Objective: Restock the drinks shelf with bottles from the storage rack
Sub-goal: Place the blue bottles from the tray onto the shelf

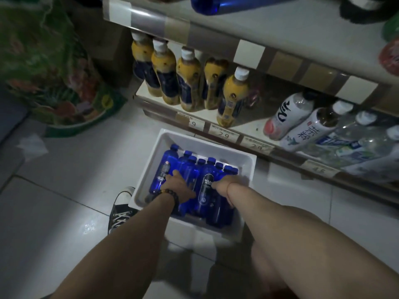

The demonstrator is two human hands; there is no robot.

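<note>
Now mid-pick: reaches into white foam box (207, 140) on floor (64, 190), just below drinks shelf (248, 124). Grips one of the blue soda bottles (207, 175) with left hand (177, 186), fingers curled, by box's left wall. Sinks right hand (224, 184) by right wall, fingers hidden, cannot tell hold. Next: lift straight up, clear neighbours.

Deep blue bottles (190, 175) are glowing in a white box (207, 145).
The yellow bottles (187, 83) are wearing white caps and navy labels; the green bag (54, 72) is showing flowers; the black shoe (121, 210), white laces.
</note>
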